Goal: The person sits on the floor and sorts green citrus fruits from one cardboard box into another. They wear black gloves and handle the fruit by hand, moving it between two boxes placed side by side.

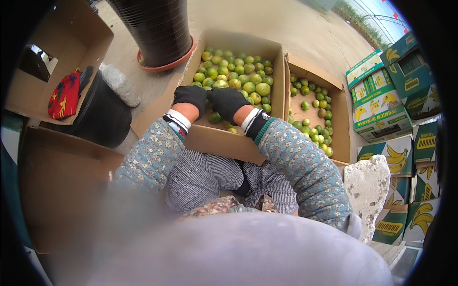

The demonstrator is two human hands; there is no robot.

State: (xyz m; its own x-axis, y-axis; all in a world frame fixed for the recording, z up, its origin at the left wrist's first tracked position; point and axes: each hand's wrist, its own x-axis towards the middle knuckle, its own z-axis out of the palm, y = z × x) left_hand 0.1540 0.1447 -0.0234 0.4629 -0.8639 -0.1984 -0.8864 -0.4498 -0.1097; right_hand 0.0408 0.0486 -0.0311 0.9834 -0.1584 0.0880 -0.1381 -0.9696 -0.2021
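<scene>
My left hand point(190, 99) and my right hand point(228, 102), both in black gloves, meet over the near half of a cardboard box point(225, 142). Green and yellow round citrus fruits point(244, 79) fill much of that box in front of me. The fingertips point down and away from the camera, so whether either hand holds a fruit is hidden. A few fruits show just below my right hand, close to the box's near wall. Against the box's right side stands a shallower cardboard box point(298, 103) with smaller, mostly green citrus fruits point(316, 134) scattered on its bottom.
At upper left a black pot point(161, 32) stands on an orange saucer point(171, 63). A cardboard box with a red cloth point(66, 94) rests by a black tub point(107, 114). Stacked banana cartons point(381, 103) line the right, near a white block point(366, 193). Another box point(64, 178) lies left.
</scene>
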